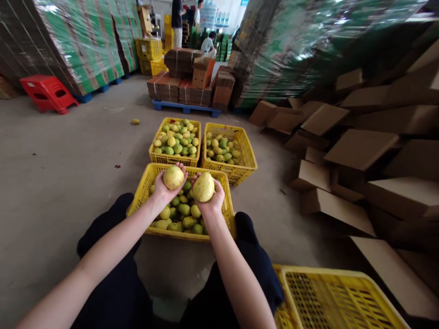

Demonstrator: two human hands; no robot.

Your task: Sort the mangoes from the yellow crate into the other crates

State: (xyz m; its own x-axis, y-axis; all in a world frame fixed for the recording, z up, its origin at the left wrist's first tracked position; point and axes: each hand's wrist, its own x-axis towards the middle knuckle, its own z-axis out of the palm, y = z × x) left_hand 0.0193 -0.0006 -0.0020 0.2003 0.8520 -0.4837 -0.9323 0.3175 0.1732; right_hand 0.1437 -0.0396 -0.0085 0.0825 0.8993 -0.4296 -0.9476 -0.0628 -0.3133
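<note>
Above a yellow crate (137, 194) between my knees, both hands are raised with palms up. My left hand (163, 191) cups a round yellow-green fruit (173, 177), its fingers curled underneath. In my right hand (216, 197) rests a paler yellow fruit (203, 187), slightly pear-shaped and speckled. Which kind of fruit they are I cannot tell for sure. Many more yellow and green fruits (184, 209) fill the crate below, partly hidden by my hands and forearms.
Beyond stand two more fruit crates, a full left one (174, 159) and a part-filled right one (245, 153). Another yellow crate (329, 274) is at lower right. Cardboard boxes (361, 148) heap on the right. A red stool (48, 91), a pallet (185, 108) and people (207, 45) are farther off.
</note>
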